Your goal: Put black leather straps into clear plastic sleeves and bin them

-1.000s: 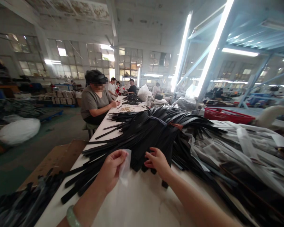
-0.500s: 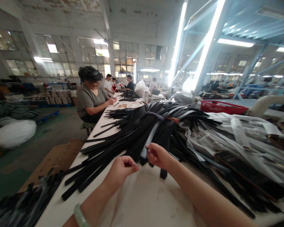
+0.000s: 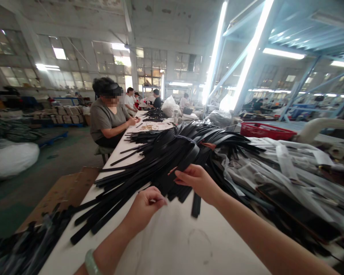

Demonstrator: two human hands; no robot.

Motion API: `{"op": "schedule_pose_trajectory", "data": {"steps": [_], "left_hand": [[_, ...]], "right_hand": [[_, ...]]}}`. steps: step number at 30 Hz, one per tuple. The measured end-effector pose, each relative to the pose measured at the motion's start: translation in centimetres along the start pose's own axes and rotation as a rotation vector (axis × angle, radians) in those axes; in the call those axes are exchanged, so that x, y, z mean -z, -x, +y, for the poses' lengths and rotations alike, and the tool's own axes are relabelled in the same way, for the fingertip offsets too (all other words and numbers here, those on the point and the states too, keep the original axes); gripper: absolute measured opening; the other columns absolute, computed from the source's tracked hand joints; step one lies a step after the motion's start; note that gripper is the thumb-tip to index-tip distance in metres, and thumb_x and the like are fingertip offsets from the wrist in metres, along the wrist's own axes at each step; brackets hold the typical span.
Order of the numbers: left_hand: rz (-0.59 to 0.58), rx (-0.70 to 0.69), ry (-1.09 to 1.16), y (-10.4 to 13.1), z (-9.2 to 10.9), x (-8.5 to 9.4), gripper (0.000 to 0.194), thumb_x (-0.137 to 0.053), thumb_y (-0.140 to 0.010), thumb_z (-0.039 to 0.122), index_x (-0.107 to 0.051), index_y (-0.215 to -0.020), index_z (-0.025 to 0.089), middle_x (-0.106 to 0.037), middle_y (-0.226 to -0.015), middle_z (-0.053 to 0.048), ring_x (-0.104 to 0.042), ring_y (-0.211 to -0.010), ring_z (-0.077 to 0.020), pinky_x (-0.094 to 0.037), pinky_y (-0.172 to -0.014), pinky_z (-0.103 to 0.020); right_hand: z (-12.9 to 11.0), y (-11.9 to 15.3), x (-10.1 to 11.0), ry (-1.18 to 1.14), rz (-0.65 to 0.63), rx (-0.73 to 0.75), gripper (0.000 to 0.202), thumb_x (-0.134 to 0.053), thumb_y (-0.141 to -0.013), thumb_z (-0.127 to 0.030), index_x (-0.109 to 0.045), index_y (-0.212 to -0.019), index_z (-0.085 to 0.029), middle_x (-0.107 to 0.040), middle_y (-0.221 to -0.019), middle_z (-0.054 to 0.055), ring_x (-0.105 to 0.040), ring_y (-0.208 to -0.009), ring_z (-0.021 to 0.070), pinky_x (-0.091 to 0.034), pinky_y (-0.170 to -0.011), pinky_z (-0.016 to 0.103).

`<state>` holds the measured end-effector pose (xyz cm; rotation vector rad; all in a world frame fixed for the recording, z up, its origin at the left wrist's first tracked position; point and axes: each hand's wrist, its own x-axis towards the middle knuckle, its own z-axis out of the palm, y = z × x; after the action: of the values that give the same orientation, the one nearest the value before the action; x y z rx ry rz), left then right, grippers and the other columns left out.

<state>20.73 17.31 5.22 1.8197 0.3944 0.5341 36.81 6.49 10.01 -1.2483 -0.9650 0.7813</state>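
Note:
My right hand [image 3: 199,183] grips the lower part of a black strap [image 3: 187,157], thumb on top and fingers beneath. This strap bends down from a big pile of black straps [image 3: 137,168], whose loose ends fan out across the white table [image 3: 218,244]. Just left of it, my left hand [image 3: 149,206] is closed in a pinch on a thin, see-through plastic sleeve [image 3: 167,225] that hangs toward me, its outline faint and blurred. A purple tie [image 3: 186,139] and an orange tie [image 3: 208,145] cross the pile.
Clear-wrapped straps [image 3: 263,172] lie heaped on the right, before a red basket [image 3: 266,131]. A co-worker [image 3: 110,118] sits at the table's left side, near small pieces [image 3: 147,127]. More dark straps [image 3: 31,240] lie low at left, by cardboard [image 3: 57,194].
My right hand has risen slightly and turned, its fingers now farther round the strap. The strap's grey shine has gone dark. My left hand has barely moved, and the view has shifted a little.

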Motion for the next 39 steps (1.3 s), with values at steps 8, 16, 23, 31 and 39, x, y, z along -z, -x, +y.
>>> {"op": "schedule_pose_trajectory", "data": {"steps": [8, 16, 23, 31, 39], "left_hand": [[0.118, 0.007, -0.067, 0.0, -0.5, 0.3, 0.022, -0.071, -0.056, 0.015, -0.052, -0.047, 0.016, -0.05, -0.063, 0.002, -0.048, -0.063, -0.0129, -0.034, -0.057, -0.023], [0.111, 0.094, -0.065, -0.3, -0.4, 0.2, 0.01, -0.072, -0.06, 0.022, -0.066, -0.056, 0.016, -0.06, -0.061, -0.001, -0.051, -0.062, -0.0151, -0.036, -0.06, -0.025], [0.107, 0.108, -0.133, -0.5, -0.6, 0.2, 0.008, -0.072, -0.059, 0.02, -0.067, -0.056, 0.016, -0.06, -0.064, -0.001, -0.052, -0.065, -0.0158, -0.037, -0.061, -0.025], [0.061, 0.105, -0.088, -0.5, -0.7, 0.2, 0.002, -0.072, -0.059, 0.018, -0.071, -0.06, 0.017, -0.064, -0.065, -0.003, -0.055, -0.066, -0.017, -0.038, -0.062, -0.025], [0.055, 0.126, -0.063, -0.6, -0.9, 0.2, 0.003, -0.07, -0.06, 0.018, -0.07, -0.059, 0.015, -0.063, -0.067, -0.003, -0.054, -0.066, -0.0162, -0.039, -0.062, -0.025]], "right_hand": [[4.0, 0.6, -0.2, -0.087, 0.026, 0.053, 0.038, -0.071, -0.071, -0.048, -0.069, -0.089, -0.014, -0.069, -0.081, 0.007, -0.067, -0.075, 0.0181, -0.057, -0.069, 0.029], [5.7, 1.6, -0.4, -0.078, 0.069, 0.069, 0.042, -0.071, -0.07, -0.053, -0.067, -0.089, -0.015, -0.069, -0.077, 0.006, -0.067, -0.069, 0.0191, -0.058, -0.068, 0.034], [5.9, 1.7, -0.3, -0.018, -0.003, 0.096, 0.038, -0.067, -0.075, -0.05, -0.067, -0.089, -0.015, -0.068, -0.074, 0.004, -0.065, -0.066, 0.016, -0.057, -0.065, 0.03], [5.7, 1.6, -0.2, -0.017, 0.036, 0.095, 0.04, -0.067, -0.073, -0.052, -0.066, -0.09, -0.016, -0.068, -0.075, 0.004, -0.066, -0.071, 0.0182, -0.058, -0.069, 0.033], [6.8, 1.5, -0.2, 0.046, -0.045, 0.107, 0.031, -0.061, -0.081, -0.046, -0.066, -0.088, -0.016, -0.067, -0.077, 0.004, -0.064, -0.07, 0.0162, -0.054, -0.069, 0.03]]}}
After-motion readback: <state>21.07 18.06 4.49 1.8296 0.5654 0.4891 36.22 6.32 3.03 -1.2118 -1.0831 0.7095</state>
